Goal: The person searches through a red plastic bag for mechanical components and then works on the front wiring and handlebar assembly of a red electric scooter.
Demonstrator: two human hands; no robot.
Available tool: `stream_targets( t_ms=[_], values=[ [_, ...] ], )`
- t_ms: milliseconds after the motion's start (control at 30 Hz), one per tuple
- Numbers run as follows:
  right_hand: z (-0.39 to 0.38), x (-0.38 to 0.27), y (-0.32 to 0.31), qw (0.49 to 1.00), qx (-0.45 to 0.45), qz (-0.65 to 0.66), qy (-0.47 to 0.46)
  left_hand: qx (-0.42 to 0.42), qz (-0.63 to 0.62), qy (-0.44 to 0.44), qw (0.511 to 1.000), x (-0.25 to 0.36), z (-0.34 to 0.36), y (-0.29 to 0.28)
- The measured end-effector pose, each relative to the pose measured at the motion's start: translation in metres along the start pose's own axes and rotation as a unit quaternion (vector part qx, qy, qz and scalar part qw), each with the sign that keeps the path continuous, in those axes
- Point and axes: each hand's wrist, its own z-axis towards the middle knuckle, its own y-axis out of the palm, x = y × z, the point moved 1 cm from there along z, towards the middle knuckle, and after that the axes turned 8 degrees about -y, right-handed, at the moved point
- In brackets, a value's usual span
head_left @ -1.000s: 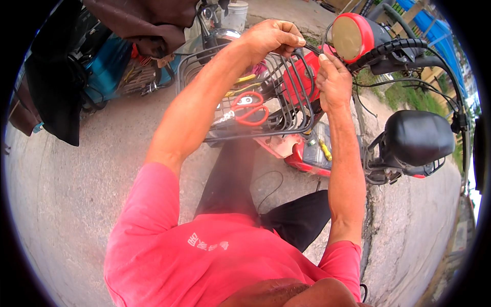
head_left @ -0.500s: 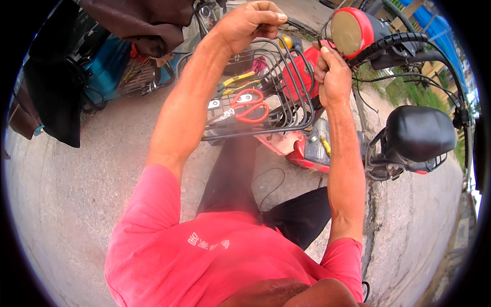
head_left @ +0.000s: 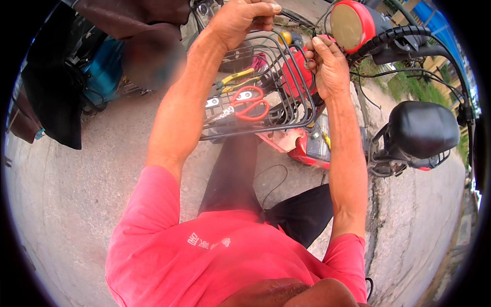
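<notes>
My left hand [head_left: 240, 21] is raised above the far side of a black wire basket [head_left: 286, 128], thumb and forefinger pinched at one end of a thin black cable [head_left: 297, 18]. Beside the red-rimmed round headlamp [head_left: 348, 28], the raised thumb and curled fingers of my right hand [head_left: 329, 66] close on the cable's other stretch. Its exact ends are hidden by my fingers. In the basket lie red-handled scissors [head_left: 249, 108] and yellow-handled pliers [head_left: 236, 77]. A red body panel [head_left: 298, 74] shows just behind the basket's right side.
A handlebar with a black spiral-wrapped cable [head_left: 391, 40] curves off at the right. Below it sits a rounded black part [head_left: 423, 130]. A red-and-clear box [head_left: 313, 148] is under my right forearm. Brown cloth [head_left: 138, 18] and a blue vehicle part [head_left: 105, 69] stand at the left.
Both hands have shifted slightly up, and the right one also a little left, its fingers less tightly curled. A blurred shape now covers part of the area by the blue vehicle part.
</notes>
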Motion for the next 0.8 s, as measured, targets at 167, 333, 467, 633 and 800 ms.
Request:
stream_targets(
  t_ms=[167,333,467,633,800],
  values=[
    [0.002,0.002,0.000,1.000,0.008,-0.001,0.007,0.036,0.041,0.024,0.998,0.007,-0.006,0.010],
    [0.002,0.002,-0.002,1.000,-0.003,0.015,-0.005,0.017,0.056,0.056,0.997,0.006,-0.007,0.013],
    [0.002,0.004,-0.002,1.000,-0.011,0.020,-0.017,0.024,0.055,0.071,0.996,0.005,-0.006,0.013],
    [0.003,-0.001,0.004,0.998,0.006,-0.055,-0.036,0.033,0.094,0.083,0.991,0.006,-0.009,0.020],
    [-0.004,-0.003,0.028,0.985,0.040,-0.072,-0.149,0.003,0.161,0.116,0.980,0.010,-0.017,0.029]
  ],
)
